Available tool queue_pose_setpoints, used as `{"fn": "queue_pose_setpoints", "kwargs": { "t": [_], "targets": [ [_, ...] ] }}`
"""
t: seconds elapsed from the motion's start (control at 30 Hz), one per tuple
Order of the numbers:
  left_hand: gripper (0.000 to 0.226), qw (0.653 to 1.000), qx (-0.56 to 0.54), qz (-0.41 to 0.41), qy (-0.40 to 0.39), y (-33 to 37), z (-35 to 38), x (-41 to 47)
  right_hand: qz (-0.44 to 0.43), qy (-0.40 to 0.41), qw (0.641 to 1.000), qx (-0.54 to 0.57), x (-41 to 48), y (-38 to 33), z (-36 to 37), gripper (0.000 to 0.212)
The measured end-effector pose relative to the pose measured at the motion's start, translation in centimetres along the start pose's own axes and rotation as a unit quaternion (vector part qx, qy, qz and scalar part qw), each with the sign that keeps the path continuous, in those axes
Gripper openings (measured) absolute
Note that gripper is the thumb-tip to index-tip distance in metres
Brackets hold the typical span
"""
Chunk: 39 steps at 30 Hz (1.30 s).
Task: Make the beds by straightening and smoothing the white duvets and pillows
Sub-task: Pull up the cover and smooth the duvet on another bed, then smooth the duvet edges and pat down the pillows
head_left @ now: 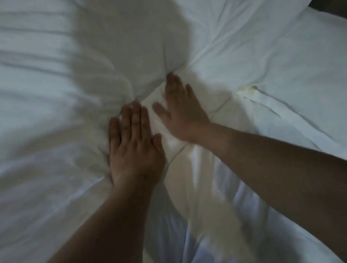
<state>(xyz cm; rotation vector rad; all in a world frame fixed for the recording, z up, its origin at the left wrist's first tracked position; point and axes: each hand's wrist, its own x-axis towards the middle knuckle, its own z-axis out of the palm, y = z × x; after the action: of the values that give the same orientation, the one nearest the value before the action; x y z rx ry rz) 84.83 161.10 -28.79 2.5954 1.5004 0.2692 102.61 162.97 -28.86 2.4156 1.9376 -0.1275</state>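
At the centre of the bed, the left hand (133, 147) and the right hand (180, 112) are lying side by side, just apart, on the rumpled white fabric duvet (20, 108). Neither grip is closing on anything. The fingers are stretching out straight and pressing flat, probably so the palms can push creases outward rather than bunch the cloth. The duvet is spreading from 6 round to 9 o'clock, and the plump white rectangular pillow (250, 4) is lying at 1 o'clock, wrinkled and likely awaiting smoothing.
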Motion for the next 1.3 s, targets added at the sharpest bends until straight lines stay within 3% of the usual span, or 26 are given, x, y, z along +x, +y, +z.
{"fn": "queue_pose_setpoints", "kwargs": {
  "t": [0.13, 0.3, 0.33, 0.43, 0.47, 0.57, 0.7, 0.73, 0.83, 0.87, 1.03, 1.3],
  "targets": [
    [0.070, 0.999, 0.009, -0.031, -0.018, -3.1, -1.1, -3.7, -0.021, 0.000, 1.000, 0.001, -1.5, -0.1, 0.8, 0.074],
    [0.071, 0.991, 0.049, -0.123, -0.005, -11.3, -4.3, -10.6, 0.103, -0.032, 0.994, 0.030, -1.8, -5.3, -1.1, 0.075],
    [0.071, 0.990, 0.052, -0.134, -0.002, -12.1, -4.5, -11.3, 0.065, -0.028, 0.997, 0.041, -3.1, -8.0, -1.4, 0.077],
    [0.069, 0.990, 0.044, -0.135, -0.005, -12.2, -4.8, -12.2, -0.184, -0.035, 0.982, 0.017, -9.0, -14.9, -0.3, 0.077],
    [0.069, 0.990, 0.045, -0.135, -0.003, -12.5, -4.7, -12.7, -0.213, -0.033, 0.976, 0.007, -10.1, -15.8, 0.5, 0.074],
    [0.069, 0.987, 0.061, -0.149, -0.004, -15.1, -5.4, -15.6, -0.169, -0.026, 0.985, -0.004, -9.7, -16.4, 1.1, 0.072],
    [0.069, 0.977, 0.077, -0.197, 0.011, -20.7, -7.3, -21.0, -0.017, -0.062, 0.997, 0.052, -10.2, -22.6, -0.8, 0.079],
    [0.068, 0.976, 0.081, -0.201, 0.010, -21.5, -7.7, -22.1, -0.039, -0.068, 0.995, 0.067, -11.4, -25.2, -1.4, 0.081],
    [0.067, 0.979, 0.100, -0.178, -0.017, -23.4, -8.5, -24.9, -0.280, -0.057, 0.958, 0.032, -15.9, -30.5, -0.8, 0.076],
    [0.066, 0.979, 0.105, -0.176, -0.020, -24.5, -8.8, -26.0, -0.315, -0.036, 0.948, 0.013, -16.7, -31.2, -0.2, 0.073],
    [0.067, 0.963, 0.117, -0.244, -0.014, -32.2, -11.3, -33.9, -0.266, -0.023, 0.964, 0.010, -17.6, -32.9, 0.4, 0.076],
    [0.066, 0.951, 0.124, -0.283, -0.031, -40.1, -14.7, -43.7, -0.417, -0.022, 0.907, 0.045, -24.8, -47.1, 0.9, 0.077]
  ]
}}
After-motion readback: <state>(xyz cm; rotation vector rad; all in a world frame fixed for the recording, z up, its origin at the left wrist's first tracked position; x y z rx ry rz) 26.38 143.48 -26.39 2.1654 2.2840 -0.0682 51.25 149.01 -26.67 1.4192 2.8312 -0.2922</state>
